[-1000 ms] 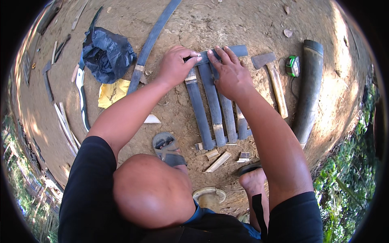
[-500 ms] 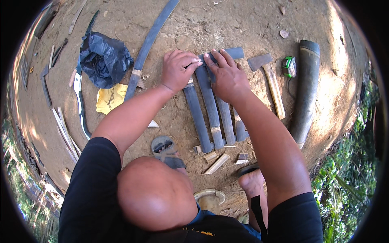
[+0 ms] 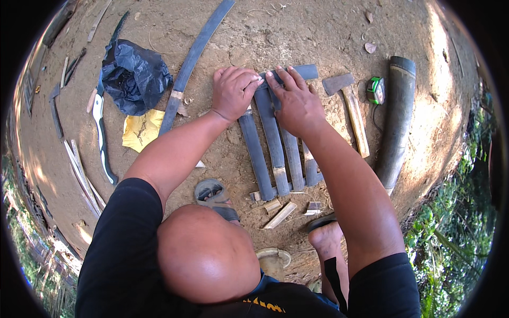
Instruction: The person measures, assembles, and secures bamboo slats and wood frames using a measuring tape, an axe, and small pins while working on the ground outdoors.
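A dark bamboo crosspiece [image 3: 302, 72] lies over the far ends of several upright bamboo slats [image 3: 271, 135]. My left hand [image 3: 233, 93] is curled at the crosspiece's left end, thumb and forefinger together; its palm side is hidden. My right hand [image 3: 298, 103] rests on the same piece with fingers stretched and spread, the fingertips reaching over its far edge. Beneath the slats' near ends runs a second crosspiece [image 3: 256, 196]. My right forearm partly covers the rightmost slat [image 3: 310, 165].
To the right lie a hatchet [image 3: 350, 106], a green tape measure [image 3: 375, 90] and a thick bamboo tube [image 3: 397, 116]. On the left are a long bamboo strip [image 3: 196, 55], a black plastic bag [image 3: 135, 77], a yellow sheet [image 3: 143, 129] and a white-handled saw [image 3: 102, 135]. Bamboo offcuts [image 3: 280, 215] lie near my feet.
The view has shifted slightly, so the things on the ground appear a little farther left. Both hands keep nearly the same place on the crosspiece.
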Tool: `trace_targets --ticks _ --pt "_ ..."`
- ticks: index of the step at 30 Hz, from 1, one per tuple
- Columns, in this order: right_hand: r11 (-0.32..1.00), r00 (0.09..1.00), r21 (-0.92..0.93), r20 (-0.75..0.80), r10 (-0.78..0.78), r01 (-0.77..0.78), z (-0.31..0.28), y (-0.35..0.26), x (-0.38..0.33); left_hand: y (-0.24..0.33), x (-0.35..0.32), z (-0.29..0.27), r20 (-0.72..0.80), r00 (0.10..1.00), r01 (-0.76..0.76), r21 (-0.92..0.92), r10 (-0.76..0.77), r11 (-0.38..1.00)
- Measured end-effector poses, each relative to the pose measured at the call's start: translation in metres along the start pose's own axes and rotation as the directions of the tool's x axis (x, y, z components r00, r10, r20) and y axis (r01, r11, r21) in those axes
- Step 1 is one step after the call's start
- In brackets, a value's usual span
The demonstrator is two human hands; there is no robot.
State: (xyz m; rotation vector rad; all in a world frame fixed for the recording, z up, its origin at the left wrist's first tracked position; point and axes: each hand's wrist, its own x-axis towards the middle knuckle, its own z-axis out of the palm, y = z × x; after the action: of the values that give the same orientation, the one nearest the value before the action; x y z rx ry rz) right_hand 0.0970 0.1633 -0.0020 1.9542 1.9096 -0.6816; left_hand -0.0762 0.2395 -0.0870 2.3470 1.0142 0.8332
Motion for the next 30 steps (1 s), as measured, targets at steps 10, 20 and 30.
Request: trace_targets --ticks 10,20,30 --pt "1.000 1.000 0.000 0.003 -0.004 0.004 -0.002 0.000 0.000 -0.003 -0.002 0.005 -0.004 0.999 0.036 -0.034 -0.036 0.999" --pt "1.000 1.000 0.008 -0.010 -0.023 0.023 -0.002 0.002 0.000 -0.002 0.001 0.004 -0.024 1.000 -0.001 -0.018 0.001 1.000" --pt "0.857 0.801 0.507 -0.473 0.367 -0.093 0.055 0.057 -0.051 0.000 0.001 0.000 -0.025 1.000 0.016 -0.014 -0.017 1.000"
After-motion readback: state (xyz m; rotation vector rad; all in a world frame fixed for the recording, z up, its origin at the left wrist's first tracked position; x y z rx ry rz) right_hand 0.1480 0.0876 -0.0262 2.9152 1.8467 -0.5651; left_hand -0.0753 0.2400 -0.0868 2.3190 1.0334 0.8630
